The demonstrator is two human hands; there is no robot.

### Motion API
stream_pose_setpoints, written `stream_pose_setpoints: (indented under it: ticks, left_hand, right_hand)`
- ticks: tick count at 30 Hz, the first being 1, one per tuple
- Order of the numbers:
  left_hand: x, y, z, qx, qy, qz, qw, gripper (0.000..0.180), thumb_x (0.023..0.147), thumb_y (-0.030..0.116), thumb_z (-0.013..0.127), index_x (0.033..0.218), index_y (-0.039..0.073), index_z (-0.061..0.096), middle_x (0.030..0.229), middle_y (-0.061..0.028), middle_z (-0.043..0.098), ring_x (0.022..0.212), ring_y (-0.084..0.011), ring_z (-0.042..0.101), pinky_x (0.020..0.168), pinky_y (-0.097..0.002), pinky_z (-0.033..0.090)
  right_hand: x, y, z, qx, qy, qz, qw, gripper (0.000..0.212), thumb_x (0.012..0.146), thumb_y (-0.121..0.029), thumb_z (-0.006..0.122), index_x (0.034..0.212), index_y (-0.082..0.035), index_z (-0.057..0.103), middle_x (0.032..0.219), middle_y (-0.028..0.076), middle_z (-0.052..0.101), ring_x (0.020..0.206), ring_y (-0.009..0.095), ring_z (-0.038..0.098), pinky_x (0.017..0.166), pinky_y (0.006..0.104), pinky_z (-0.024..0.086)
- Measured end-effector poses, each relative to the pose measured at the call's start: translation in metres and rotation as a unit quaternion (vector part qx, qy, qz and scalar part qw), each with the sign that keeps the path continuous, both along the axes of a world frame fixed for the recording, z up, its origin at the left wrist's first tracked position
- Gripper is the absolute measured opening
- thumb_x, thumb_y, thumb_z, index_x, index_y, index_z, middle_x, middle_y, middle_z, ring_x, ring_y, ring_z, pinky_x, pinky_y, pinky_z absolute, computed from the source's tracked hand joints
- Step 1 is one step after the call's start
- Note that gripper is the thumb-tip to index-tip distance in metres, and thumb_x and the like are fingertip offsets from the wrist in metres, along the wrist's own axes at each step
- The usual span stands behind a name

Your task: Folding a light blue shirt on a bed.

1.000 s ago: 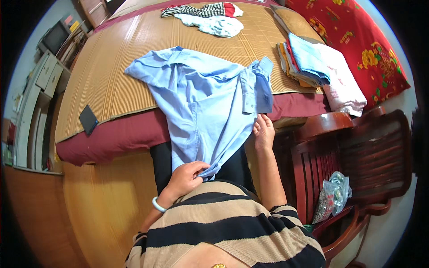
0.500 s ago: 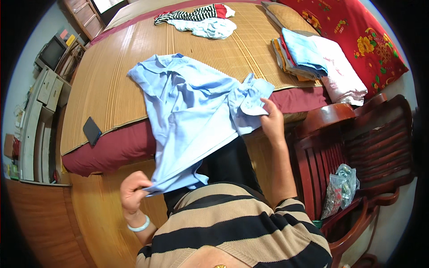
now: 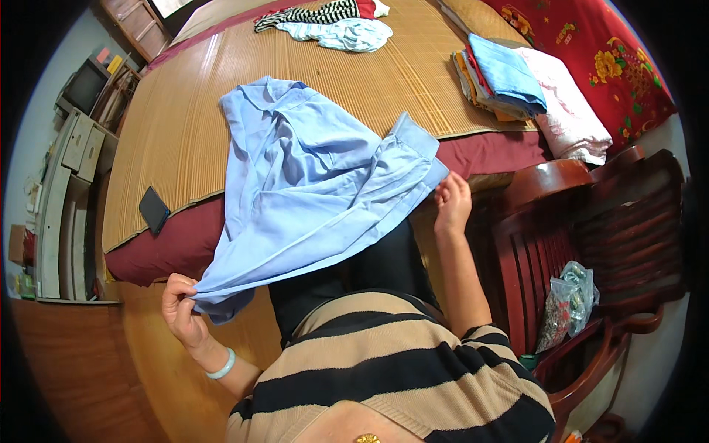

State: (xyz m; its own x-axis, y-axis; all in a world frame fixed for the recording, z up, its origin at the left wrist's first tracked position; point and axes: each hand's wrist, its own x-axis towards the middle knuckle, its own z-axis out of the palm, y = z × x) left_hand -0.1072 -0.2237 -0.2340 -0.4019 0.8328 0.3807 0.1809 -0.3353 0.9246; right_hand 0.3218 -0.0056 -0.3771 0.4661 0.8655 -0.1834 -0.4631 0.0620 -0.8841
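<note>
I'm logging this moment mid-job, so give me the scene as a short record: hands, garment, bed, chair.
Left hand: pinching the near-left end of the blue shirt
Right hand: beside the shirt's right end; contact unclear
Shirt state: creased, partly on the bed mat, partly over its near edge
Mat, left: dark flat device
Mat, right: folded stack
Chair: wooden, holding clear plastic bags

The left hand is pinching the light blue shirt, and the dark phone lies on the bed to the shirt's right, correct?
Not quite: the head view shows the dark phone lying to the left of the light blue shirt. It is on the bed, and the left hand is pinching the shirt.
</note>
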Motion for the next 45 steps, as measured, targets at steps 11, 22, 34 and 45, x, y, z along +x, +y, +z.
stream_pose_setpoints:
  ticks: [11,22,34,45]
  left_hand:
    - [-0.010,-0.009,-0.002,0.011,0.037,-0.010,0.999,0.022,0.069,-0.006,0.041,0.087,-0.001,0.053,0.087,-0.0079,0.045,0.080,-0.0158,0.045,0.082,-0.0277,0.039]
    - [-0.013,-0.021,0.003,0.029,0.071,0.008,0.997,0.021,0.069,-0.006,0.042,0.086,0.001,0.051,0.088,-0.0071,0.043,0.081,-0.0156,0.042,0.082,-0.0271,0.038]
    - [-0.014,-0.029,0.010,0.097,0.060,0.041,0.993,0.021,0.073,-0.010,0.041,0.086,0.004,0.050,0.088,-0.0067,0.044,0.081,-0.0155,0.044,0.083,-0.0277,0.040]
    - [-0.013,-0.018,0.006,0.068,0.099,0.048,0.992,0.021,0.075,-0.013,0.042,0.086,0.003,0.050,0.090,-0.0070,0.045,0.081,-0.0149,0.043,0.080,-0.0251,0.037]
  right_hand:
    - [-0.021,-0.008,-0.005,0.005,-0.023,0.020,1.000,0.042,0.090,-0.010,0.067,0.125,-0.002,0.044,0.083,0.002,0.060,0.069,0.008,0.055,0.060,0.0215,0.047]
    - [-0.012,0.027,0.020,-0.043,-0.236,0.075,0.968,0.057,0.088,-0.024,0.071,0.130,0.001,0.042,0.089,0.008,0.062,0.072,0.013,0.060,0.062,0.0266,0.052]
    - [0.027,0.046,0.087,0.197,-0.019,0.062,0.978,0.050,0.085,0.000,0.061,0.135,-0.003,0.052,0.087,0.001,0.060,0.077,0.008,0.056,0.072,0.0222,0.047]
    - [0.079,0.025,0.088,0.104,0.060,0.125,0.985,0.009,0.091,-0.010,0.064,0.098,-0.006,0.063,0.089,0.002,0.063,0.077,0.013,0.062,0.069,0.0255,0.051]
